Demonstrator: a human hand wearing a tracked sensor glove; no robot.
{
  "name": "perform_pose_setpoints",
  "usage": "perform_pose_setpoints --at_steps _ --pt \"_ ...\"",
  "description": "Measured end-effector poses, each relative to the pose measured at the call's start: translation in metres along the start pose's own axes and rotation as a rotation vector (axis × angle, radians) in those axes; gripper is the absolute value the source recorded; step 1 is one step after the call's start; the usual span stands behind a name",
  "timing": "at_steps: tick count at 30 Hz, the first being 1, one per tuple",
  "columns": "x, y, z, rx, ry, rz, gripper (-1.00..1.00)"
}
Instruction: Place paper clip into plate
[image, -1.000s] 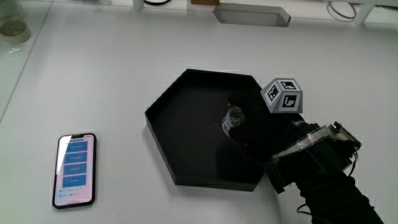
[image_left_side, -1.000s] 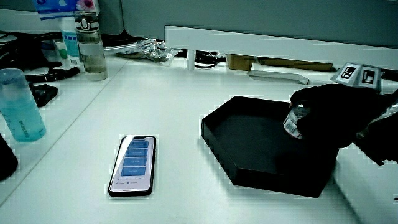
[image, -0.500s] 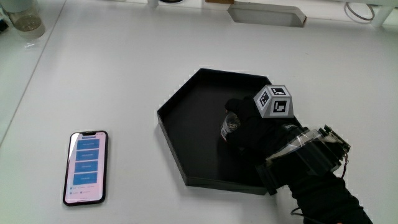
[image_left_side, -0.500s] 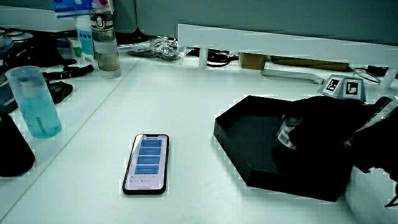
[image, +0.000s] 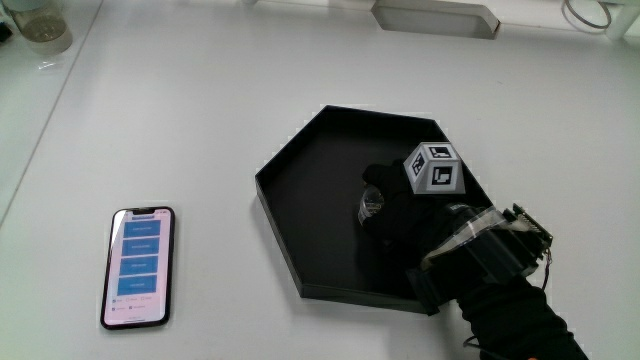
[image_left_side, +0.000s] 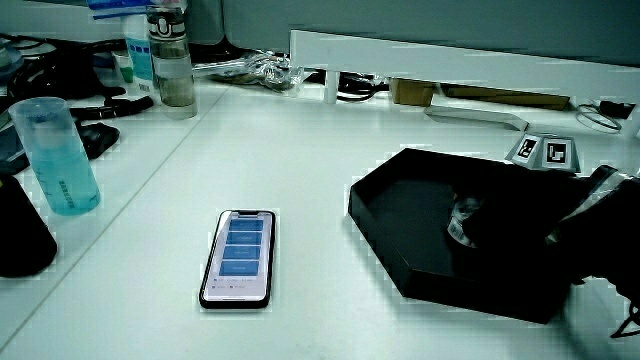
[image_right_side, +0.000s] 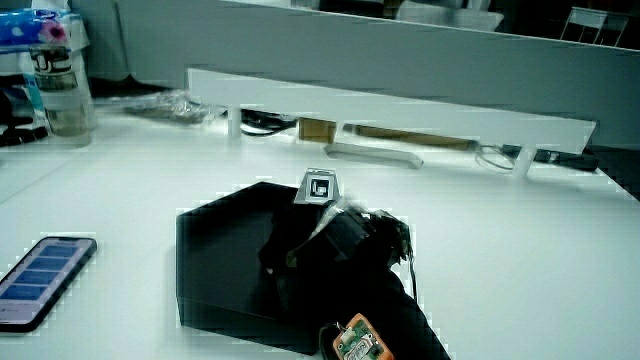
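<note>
A black six-sided plate (image: 300, 190) with low walls lies on the white table; both side views show it (image_left_side: 400, 210) (image_right_side: 215, 250). The gloved hand (image: 405, 215) reaches in over the plate's wall nearest the person, low above its floor, with the patterned cube (image: 432, 169) on its back. Its fingers are curled around a small clear labelled container (image: 372, 203), the paper clip item, which shows in a side view (image_left_side: 462, 218) close to the plate's floor. I cannot tell whether the container touches the floor. From another side view the hand (image_right_side: 320, 245) hides the container.
A phone (image: 138, 266) with a lit screen lies flat beside the plate, also in both side views (image_left_side: 240, 257) (image_right_side: 40, 280). A blue tumbler (image_left_side: 55, 150) and a bottle (image_left_side: 172, 65) stand farther off past the phone. A white strip (image: 435, 15) lies near the partition.
The hand has moved a little farther in over the plate and lower, still holding the clear container. The plate and phone have stayed put.
</note>
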Motion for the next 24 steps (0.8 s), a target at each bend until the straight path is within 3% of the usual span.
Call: perform_pose_setpoints --at_steps 2,3,7,14,17,19,22,24 --pt "-0.005 0.001 -0.002 0.008 -0.074 -0.03 0.0" --pt "-0.004 0.003 -0.004 -0.019 -0.059 -0.032 0.0" --pt "-0.004 0.003 -0.004 -0.008 -0.053 -0.04 0.0" --pt "-0.004 0.005 -0.008 -0.032 -0.083 -0.044 -0.47" --pt "-0.002 0.006 -0.012 -0.075 -0.08 -0.031 -0.67" --pt "0.005 0.012 -0.021 -0.131 -0.081 -0.052 -0.8" --pt "0.011 0.0 -0.017 -0.008 -0.041 -0.033 -1.0" --pt "0.011 -0.015 -0.005 0.139 0.016 0.012 -1.0"
